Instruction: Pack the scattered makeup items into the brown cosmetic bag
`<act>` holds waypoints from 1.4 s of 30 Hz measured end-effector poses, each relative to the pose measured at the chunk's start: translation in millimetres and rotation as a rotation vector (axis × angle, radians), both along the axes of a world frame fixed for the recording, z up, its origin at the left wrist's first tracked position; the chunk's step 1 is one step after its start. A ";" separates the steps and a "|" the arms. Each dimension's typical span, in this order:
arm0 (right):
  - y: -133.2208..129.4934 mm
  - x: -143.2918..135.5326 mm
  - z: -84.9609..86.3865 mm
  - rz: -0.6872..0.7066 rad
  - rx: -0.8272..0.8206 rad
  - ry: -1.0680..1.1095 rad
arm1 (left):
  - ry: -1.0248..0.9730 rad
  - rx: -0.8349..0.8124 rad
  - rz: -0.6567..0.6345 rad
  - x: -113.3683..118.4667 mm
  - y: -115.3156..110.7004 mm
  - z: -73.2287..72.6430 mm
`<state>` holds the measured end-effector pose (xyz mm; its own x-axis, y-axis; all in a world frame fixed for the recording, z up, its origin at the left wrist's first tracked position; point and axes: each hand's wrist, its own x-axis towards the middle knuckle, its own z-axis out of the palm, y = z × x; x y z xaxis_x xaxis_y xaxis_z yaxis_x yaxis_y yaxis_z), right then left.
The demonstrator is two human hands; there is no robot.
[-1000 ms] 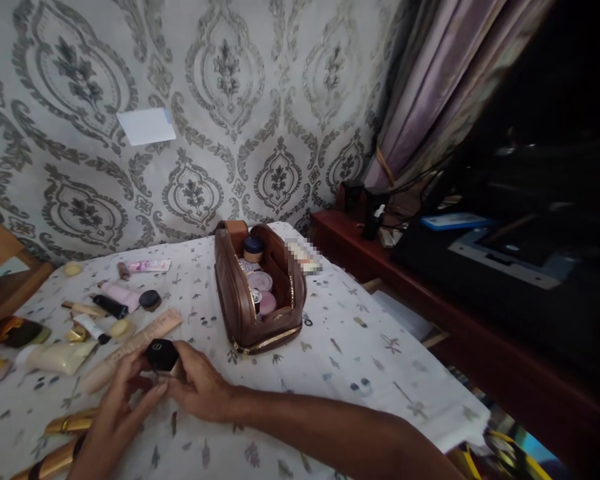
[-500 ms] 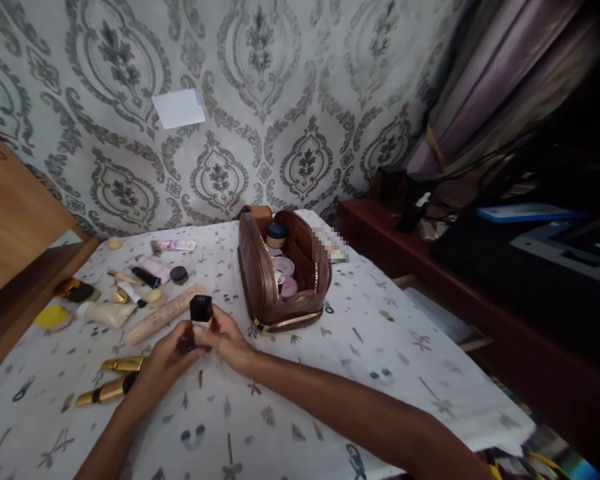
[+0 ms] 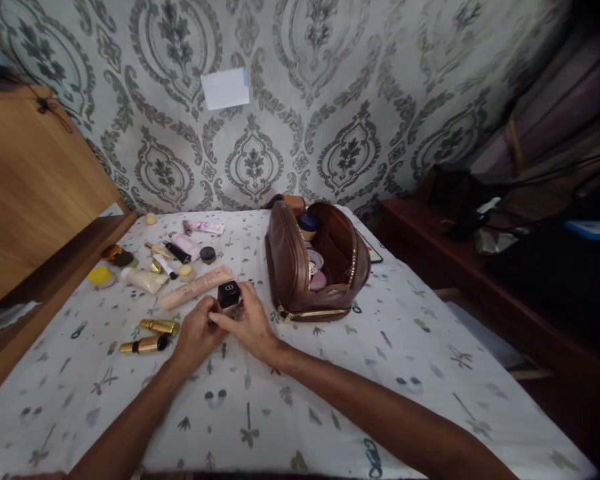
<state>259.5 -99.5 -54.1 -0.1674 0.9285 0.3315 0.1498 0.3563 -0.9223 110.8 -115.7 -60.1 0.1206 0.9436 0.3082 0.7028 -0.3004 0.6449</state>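
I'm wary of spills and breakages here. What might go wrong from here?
The black-capped bottle sits between the fingers of the left hand and right hand; a slip could drop it onto the patterned cloth. The gold tube beside the left wrist might roll if nudged. The brown bag gapes open, so a knock could spill its contents.
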 end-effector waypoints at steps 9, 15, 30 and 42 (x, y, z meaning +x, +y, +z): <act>15.9 6.0 -0.5 0.007 -0.127 0.058 | 0.069 -0.092 0.025 3.1 -2.1 4.1; 19.3 17.2 3.8 0.129 -0.139 0.177 | -0.134 -0.239 -0.207 -5.4 -1.1 15.4; 9.0 69.2 55.8 0.329 0.196 -0.477 | -0.132 -0.087 -0.228 -1.3 -9.4 8.4; -6.8 93.7 91.9 0.481 0.299 -0.639 | -0.107 0.011 -0.273 19.9 -23.7 12.2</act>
<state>353.2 -106.3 37.8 -0.7594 0.5967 0.2594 0.3790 0.7297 -0.5692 130.7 -139.4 -47.9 0.3361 0.8773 0.3427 0.5228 -0.4764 0.7069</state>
